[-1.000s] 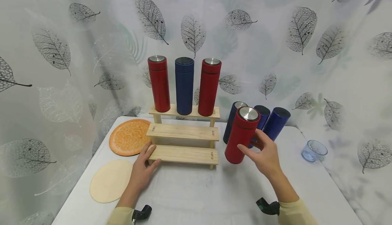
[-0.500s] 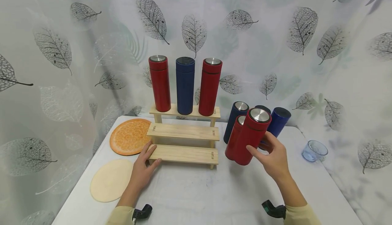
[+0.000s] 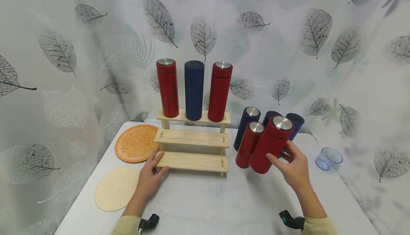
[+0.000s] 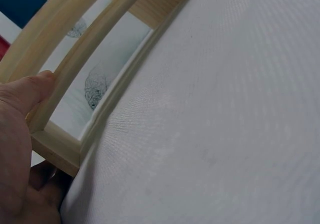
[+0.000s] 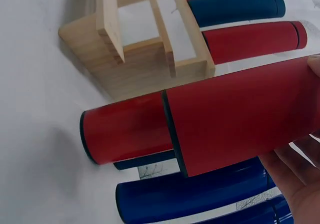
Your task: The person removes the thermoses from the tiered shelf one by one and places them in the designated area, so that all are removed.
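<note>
My right hand (image 3: 296, 165) grips a red thermos bottle (image 3: 270, 149) with a steel-topped lid. It leans to the right, and its base is off the table in the right wrist view, where the bottle (image 5: 240, 119) fills the middle. Just left of it stands a second red thermos (image 3: 248, 148), partly covered. My left hand (image 3: 150, 178) holds the left end of the lowest step of a three-step wooden rack (image 3: 192, 160); in the left wrist view its thumb (image 4: 37, 86) lies on the wood. On the top step stand a red thermos (image 3: 167, 92), a blue one (image 3: 194, 92) and another red one (image 3: 220, 94).
Behind the held bottle stand a dark blue thermos (image 3: 243, 132) and two blue ones, the right one (image 3: 295, 119) partly hidden. A small blue glass (image 3: 329, 158) is at the right edge. An orange-patterned round mat (image 3: 136, 143) and a plain round board (image 3: 116, 188) lie left.
My right hand has carried the red thermos to the right and slightly toward me, uncovering the second red thermos behind it. The left hand and the rack have stayed put.
</note>
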`<action>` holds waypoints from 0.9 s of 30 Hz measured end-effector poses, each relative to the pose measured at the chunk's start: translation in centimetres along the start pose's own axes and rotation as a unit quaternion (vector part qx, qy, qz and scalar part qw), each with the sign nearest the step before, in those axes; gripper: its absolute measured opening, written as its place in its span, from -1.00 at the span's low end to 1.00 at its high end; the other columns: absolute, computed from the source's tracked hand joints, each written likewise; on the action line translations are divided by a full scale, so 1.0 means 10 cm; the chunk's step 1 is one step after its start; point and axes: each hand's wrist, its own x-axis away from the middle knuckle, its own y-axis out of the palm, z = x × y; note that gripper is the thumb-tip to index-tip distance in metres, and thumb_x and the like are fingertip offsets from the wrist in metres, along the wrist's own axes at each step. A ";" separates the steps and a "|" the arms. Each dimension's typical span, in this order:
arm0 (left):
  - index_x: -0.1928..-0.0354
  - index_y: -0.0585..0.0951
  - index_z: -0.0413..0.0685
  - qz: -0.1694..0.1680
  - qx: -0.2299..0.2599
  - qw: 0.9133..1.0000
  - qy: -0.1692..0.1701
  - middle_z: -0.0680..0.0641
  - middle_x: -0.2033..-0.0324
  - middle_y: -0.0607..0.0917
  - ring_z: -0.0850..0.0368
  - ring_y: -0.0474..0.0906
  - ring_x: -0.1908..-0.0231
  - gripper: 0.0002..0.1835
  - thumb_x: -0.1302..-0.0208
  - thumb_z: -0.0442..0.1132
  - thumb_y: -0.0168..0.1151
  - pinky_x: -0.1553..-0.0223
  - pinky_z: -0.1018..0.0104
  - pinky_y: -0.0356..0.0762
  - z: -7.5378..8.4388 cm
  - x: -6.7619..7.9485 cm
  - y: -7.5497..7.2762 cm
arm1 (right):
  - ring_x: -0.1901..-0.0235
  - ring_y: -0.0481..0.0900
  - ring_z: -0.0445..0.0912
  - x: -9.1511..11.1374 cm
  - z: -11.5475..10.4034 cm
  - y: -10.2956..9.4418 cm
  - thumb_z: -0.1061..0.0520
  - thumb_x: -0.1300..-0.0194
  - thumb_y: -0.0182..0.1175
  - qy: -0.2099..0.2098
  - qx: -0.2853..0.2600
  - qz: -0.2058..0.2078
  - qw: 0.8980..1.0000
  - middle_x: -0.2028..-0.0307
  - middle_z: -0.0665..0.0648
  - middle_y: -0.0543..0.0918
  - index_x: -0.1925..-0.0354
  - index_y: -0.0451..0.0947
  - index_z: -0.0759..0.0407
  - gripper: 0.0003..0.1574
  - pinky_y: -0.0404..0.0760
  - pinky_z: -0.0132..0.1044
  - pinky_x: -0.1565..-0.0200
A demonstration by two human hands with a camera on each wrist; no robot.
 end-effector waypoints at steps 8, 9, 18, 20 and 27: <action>-0.56 0.48 -0.18 0.001 0.002 1.000 0.002 -0.19 -0.67 0.21 -0.31 0.14 -0.61 -0.27 -0.48 -0.07 0.47 -0.41 -0.23 0.40 0.01 0.00 0.00 | -0.03 0.70 -0.25 -0.03 0.10 -0.08 0.47 -0.19 0.54 0.008 -0.002 0.012 1.000 -0.06 -0.14 0.72 -0.34 0.61 0.27 -0.24 0.64 -0.53 -0.05; -0.56 0.48 -0.19 0.001 0.002 1.000 0.003 -0.19 -0.67 0.21 -0.32 0.13 -0.61 -0.27 -0.48 -0.07 0.47 -0.41 -0.24 0.41 0.01 0.00 0.00 | -0.03 0.71 -0.24 -0.03 0.10 -0.09 0.46 -0.20 0.53 0.009 -0.002 0.014 1.000 -0.06 -0.14 0.73 -0.34 0.61 0.27 -0.25 0.64 -0.53 -0.05; -0.56 0.48 -0.18 0.001 0.003 1.000 0.001 -0.18 -0.68 0.20 -0.30 0.11 -0.62 -0.28 -0.47 -0.09 0.48 -0.42 -0.21 0.38 0.01 0.01 0.00 | -0.05 0.69 -0.25 -0.07 0.19 -0.16 0.41 -0.25 0.53 0.025 0.005 0.021 0.999 -0.07 -0.16 0.72 -0.39 0.57 0.27 -0.24 0.62 -0.55 -0.05; -0.56 0.49 -0.18 0.002 0.003 1.000 0.001 -0.17 -0.68 0.20 -0.31 0.11 -0.62 -0.28 -0.47 -0.10 0.47 -0.42 -0.21 0.38 0.01 0.01 0.00 | -0.05 0.68 -0.25 -0.08 0.21 -0.16 0.40 -0.27 0.52 0.028 0.006 0.022 0.999 -0.06 -0.16 0.71 -0.39 0.57 0.27 -0.25 0.62 -0.55 -0.06; -0.56 0.48 -0.17 -0.001 0.007 1.000 0.000 -0.18 -0.68 0.19 -0.32 0.11 -0.62 -0.28 -0.48 -0.08 0.47 -0.42 -0.23 0.39 0.00 0.01 0.00 | -0.04 0.67 -0.29 -0.08 0.28 -0.18 0.38 -0.28 0.52 0.039 0.011 0.028 0.999 -0.07 -0.21 0.70 -0.43 0.54 0.28 -0.22 0.61 -0.58 -0.04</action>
